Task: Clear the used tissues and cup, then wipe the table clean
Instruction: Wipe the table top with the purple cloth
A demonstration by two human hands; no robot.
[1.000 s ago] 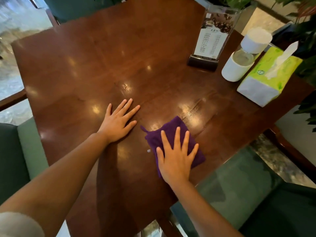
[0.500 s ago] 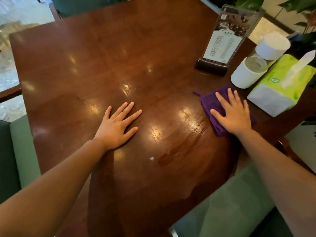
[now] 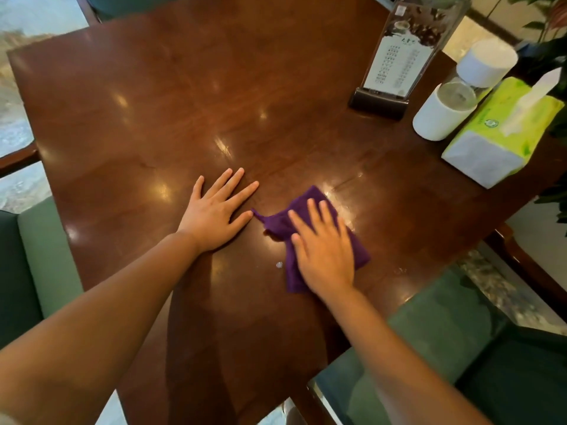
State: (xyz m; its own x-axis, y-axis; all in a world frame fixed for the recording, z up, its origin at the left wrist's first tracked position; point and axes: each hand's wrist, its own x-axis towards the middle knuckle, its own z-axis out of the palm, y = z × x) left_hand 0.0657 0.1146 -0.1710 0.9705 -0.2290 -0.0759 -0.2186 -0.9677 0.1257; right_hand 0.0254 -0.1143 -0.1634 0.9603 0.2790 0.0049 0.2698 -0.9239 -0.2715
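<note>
A purple cloth (image 3: pixel 302 211) lies flat on the dark wooden table (image 3: pixel 190 96), near its front right edge. My right hand (image 3: pixel 323 253) presses on the cloth with spread fingers and covers most of it. My left hand (image 3: pixel 216 211) rests palm down on the bare wood just left of the cloth, fingers apart, holding nothing. A small white speck (image 3: pixel 279 265) sits on the table beside the cloth's near left corner. No used tissues or cup are in view on the table.
At the far right stand a clear menu stand (image 3: pixel 399 53), a white canister (image 3: pixel 441 115) with a white-capped bottle (image 3: pixel 481 67), and a green tissue pack (image 3: pixel 503 130). Green chairs (image 3: pixel 429 342) flank the table; plant leaves (image 3: pixel 552 53) hang at right.
My right hand has slid the purple cloth from beside the white canister back toward the near middle of the table. My left hand has stayed flat in place.
</note>
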